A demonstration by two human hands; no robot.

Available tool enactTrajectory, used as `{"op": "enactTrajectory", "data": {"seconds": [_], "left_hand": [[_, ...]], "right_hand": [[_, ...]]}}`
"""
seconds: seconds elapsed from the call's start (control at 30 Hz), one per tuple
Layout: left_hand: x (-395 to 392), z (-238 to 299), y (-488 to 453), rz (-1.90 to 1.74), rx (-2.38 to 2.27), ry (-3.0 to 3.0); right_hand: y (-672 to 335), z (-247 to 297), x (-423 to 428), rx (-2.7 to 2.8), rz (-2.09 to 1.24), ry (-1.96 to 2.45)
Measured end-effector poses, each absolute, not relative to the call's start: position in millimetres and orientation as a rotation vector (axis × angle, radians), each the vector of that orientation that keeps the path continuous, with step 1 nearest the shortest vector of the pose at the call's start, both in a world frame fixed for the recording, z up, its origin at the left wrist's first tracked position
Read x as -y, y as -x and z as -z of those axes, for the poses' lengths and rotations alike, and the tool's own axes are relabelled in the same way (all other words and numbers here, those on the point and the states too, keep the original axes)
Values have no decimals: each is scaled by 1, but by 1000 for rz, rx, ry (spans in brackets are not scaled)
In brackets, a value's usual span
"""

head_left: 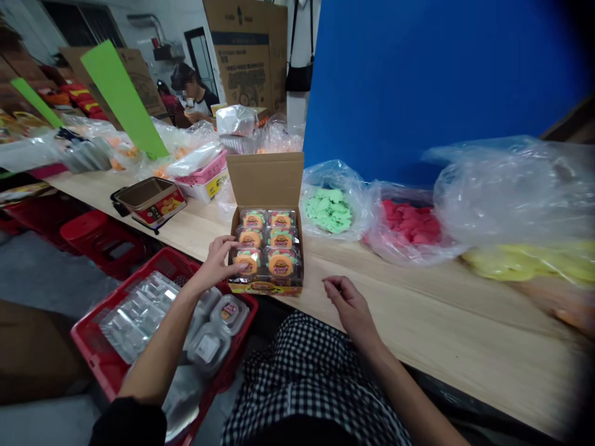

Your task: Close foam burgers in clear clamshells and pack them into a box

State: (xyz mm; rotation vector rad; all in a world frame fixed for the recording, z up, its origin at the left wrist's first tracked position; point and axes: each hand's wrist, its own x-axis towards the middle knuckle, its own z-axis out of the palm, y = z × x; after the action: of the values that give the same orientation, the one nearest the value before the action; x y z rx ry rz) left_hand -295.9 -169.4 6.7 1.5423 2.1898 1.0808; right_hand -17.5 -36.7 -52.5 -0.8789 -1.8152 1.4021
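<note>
An upright-lidded cardboard box (266,179) stands on the table in front of me, holding two columns of clear plastic packs with round orange burger-print labels. My left hand (220,263) reaches over the box's left side, its thumb and fingers spread and touching the near-left pack (247,262). The near-right pack (281,264) sits beside that one, untouched. To the right of the box, my right hand (348,306) hovers by the table edge with its fingers curled in, and I see nothing in it.
Plastic bags of green pieces (329,210), red pieces (411,223) and yellow pieces (530,263) line the table's right. Below left, a red crate (93,353) holds clear containers. A brown bin (155,201) stands left. A co-worker (198,93) sits behind.
</note>
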Motion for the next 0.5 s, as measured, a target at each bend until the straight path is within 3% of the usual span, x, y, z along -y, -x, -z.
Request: {"op": "enactTrajectory", "data": {"seconds": [0.2, 0.33, 0.5], "left_hand": [[171, 31, 304, -1693, -1778, -719], [168, 40, 282, -1722, -1371, -509], [167, 33, 245, -1679, -1291, -547]], "right_hand": [[58, 69, 21, 1475, -1790, 877], [75, 64, 25, 1325, -2125, 739], [48, 57, 34, 1335, -2057, 705]]}}
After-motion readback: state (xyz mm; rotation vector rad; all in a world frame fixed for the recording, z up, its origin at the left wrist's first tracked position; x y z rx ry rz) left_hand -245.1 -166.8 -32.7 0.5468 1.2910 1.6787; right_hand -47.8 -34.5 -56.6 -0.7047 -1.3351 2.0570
